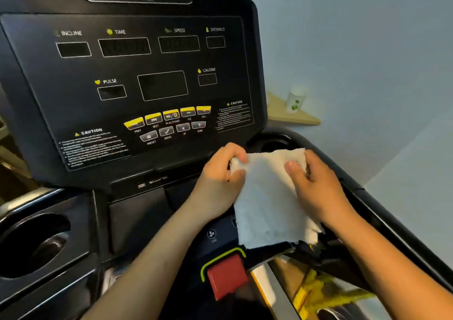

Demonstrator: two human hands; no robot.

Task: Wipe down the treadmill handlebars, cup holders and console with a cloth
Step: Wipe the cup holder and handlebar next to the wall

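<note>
A white cloth hangs spread between my two hands, just below the black treadmill console. My left hand pinches its upper left corner. My right hand grips its upper right edge, thumb on the front. The cloth's lower edge drapes over the dark panel above the red safety key. The right cup holder lies just behind the cloth. The left cup holder sits at the lower left. The right handlebar runs down to the right under my right forearm.
Yellow and grey buttons line the console's lower middle. A wooden corner shelf with a small white bottle is fixed to the blue wall behind the console. Yellow items lie on the floor at the lower right.
</note>
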